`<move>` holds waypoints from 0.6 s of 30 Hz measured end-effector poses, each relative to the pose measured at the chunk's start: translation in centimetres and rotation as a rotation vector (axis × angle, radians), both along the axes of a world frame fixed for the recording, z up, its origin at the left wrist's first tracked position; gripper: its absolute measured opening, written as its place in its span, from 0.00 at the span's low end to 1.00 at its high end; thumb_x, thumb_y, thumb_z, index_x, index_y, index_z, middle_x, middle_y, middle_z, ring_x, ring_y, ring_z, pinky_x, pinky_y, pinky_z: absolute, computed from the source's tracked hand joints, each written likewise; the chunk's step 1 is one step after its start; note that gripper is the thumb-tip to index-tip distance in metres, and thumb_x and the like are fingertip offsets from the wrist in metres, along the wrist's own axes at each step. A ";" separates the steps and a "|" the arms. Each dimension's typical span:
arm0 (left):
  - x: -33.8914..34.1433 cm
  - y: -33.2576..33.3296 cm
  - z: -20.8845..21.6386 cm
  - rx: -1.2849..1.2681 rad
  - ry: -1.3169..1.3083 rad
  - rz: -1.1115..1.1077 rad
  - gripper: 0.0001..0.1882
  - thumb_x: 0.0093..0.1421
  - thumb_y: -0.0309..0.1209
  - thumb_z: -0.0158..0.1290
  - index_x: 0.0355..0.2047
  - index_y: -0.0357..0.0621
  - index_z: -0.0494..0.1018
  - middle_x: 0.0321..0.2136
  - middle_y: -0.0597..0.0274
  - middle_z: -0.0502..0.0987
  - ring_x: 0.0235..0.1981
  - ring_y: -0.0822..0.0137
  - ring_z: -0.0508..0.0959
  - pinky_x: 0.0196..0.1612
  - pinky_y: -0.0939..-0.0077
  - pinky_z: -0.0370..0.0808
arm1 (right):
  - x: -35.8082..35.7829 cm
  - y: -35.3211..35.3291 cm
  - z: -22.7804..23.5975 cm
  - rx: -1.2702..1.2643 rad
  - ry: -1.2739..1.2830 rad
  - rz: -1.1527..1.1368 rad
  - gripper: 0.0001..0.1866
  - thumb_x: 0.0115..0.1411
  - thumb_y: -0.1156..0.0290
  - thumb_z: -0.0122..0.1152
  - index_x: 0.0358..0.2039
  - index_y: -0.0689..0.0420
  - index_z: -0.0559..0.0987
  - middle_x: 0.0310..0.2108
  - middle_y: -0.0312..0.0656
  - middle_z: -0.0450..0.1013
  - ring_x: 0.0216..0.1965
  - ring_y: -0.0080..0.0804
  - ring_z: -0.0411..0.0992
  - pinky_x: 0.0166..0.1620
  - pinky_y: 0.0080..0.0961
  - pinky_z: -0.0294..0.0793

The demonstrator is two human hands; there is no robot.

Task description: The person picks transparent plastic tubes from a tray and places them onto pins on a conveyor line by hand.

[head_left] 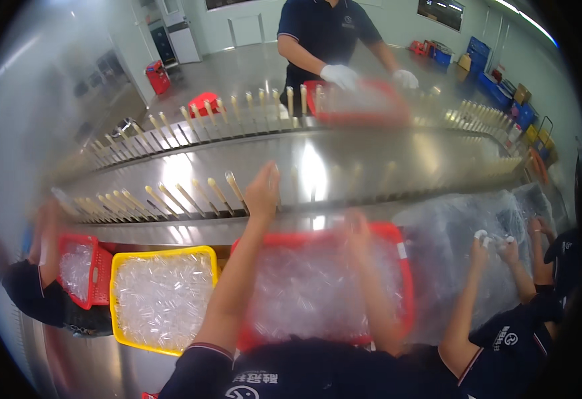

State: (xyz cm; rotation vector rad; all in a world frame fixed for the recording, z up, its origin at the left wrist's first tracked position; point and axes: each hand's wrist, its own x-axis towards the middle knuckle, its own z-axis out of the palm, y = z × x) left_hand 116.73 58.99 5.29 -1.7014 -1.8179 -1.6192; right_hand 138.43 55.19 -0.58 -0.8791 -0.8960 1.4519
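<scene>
My left hand [262, 194] is raised at the near row of upright pegs, its fingers closed around a clear tube [274, 174] at a peg's tip. Beside it on the left stands a pale-tipped peg [235, 189] in the same row. My right hand [357, 231] is smeared by motion over the far rim of a red basket [407, 286]; its fingers cannot be made out. Short clear plastic tubes [311, 292] fill this basket, which sits right in front of me between my forearms.
A yellow basket [214, 256] and a smaller red basket [94, 279], both with clear tubes, stand to the left. A large clear plastic bag [430, 266] lies on the right, near co-workers' hands. Across the metal line [237, 156], a gloved person holds a red basket [397, 110].
</scene>
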 end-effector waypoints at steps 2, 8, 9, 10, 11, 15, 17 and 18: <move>2.6 0.5 1.1 -0.091 0.060 -0.037 0.16 0.52 0.37 0.47 0.42 0.50 0.68 0.30 0.49 0.73 0.28 0.51 0.74 0.31 0.67 0.69 | 2.1 3.2 4.5 0.399 -0.311 -0.232 0.12 0.49 0.70 0.57 0.35 0.57 0.70 0.25 0.38 0.72 0.19 0.23 0.67 0.22 0.20 0.66; 7.5 -4.1 -4.8 -0.317 -0.245 -0.260 0.19 0.51 0.30 0.51 0.44 0.44 0.67 0.22 0.60 0.75 0.22 0.71 0.74 0.24 0.78 0.69 | 7.1 9.8 8.5 0.850 -1.034 -0.329 0.10 0.46 0.73 0.57 0.32 0.57 0.74 0.31 0.43 0.73 0.20 0.31 0.70 0.27 0.23 0.69; 6.4 -5.6 -7.2 -0.404 -0.300 -0.288 0.19 0.51 0.30 0.51 0.44 0.42 0.67 0.19 0.63 0.74 0.18 0.76 0.72 0.20 0.81 0.67 | 7.2 10.0 8.1 0.858 -1.024 -0.325 0.10 0.46 0.73 0.57 0.32 0.57 0.74 0.31 0.43 0.73 0.20 0.31 0.70 0.27 0.23 0.69; 7.2 -7.3 -8.4 -0.489 -0.424 -0.287 0.17 0.51 0.30 0.51 0.43 0.41 0.68 0.19 0.65 0.73 0.16 0.78 0.69 0.17 0.84 0.64 | 8.4 10.4 7.5 0.843 -1.009 -0.335 0.10 0.47 0.72 0.57 0.33 0.56 0.74 0.31 0.43 0.73 0.20 0.34 0.70 0.26 0.24 0.68; 7.9 -8.8 -8.9 -0.571 -0.549 -0.273 0.16 0.51 0.29 0.51 0.41 0.40 0.69 0.20 0.66 0.73 0.14 0.81 0.67 0.15 0.87 0.61 | 9.3 10.9 7.0 0.832 -0.988 -0.336 0.10 0.47 0.72 0.56 0.33 0.56 0.74 0.30 0.44 0.73 0.20 0.36 0.70 0.26 0.25 0.68; 10.3 -12.4 -8.9 -0.684 -1.005 -0.351 0.17 0.51 0.26 0.49 0.43 0.40 0.66 0.29 0.63 0.73 0.20 0.78 0.70 0.19 0.86 0.63 | 13.8 12.3 6.6 0.888 -1.035 -0.422 0.11 0.48 0.73 0.55 0.34 0.56 0.74 0.30 0.44 0.72 0.19 0.34 0.70 0.26 0.24 0.69; 11.7 -12.0 -7.6 -0.516 -1.774 -0.541 0.21 0.51 0.22 0.46 0.47 0.42 0.62 0.40 0.61 0.70 0.29 0.74 0.72 0.25 0.86 0.64 | 16.2 13.0 5.4 0.844 -0.965 -0.348 0.14 0.49 0.72 0.55 0.39 0.54 0.72 0.34 0.40 0.72 0.17 0.28 0.68 0.25 0.21 0.69; 12.2 -12.0 -7.3 -0.498 -1.784 -0.523 0.21 0.51 0.22 0.46 0.47 0.42 0.62 0.40 0.61 0.70 0.29 0.74 0.72 0.25 0.86 0.64 | 16.7 11.9 5.5 0.603 -0.783 -0.356 0.17 0.50 0.72 0.55 0.42 0.52 0.70 0.36 0.39 0.72 0.17 0.26 0.68 0.24 0.20 0.69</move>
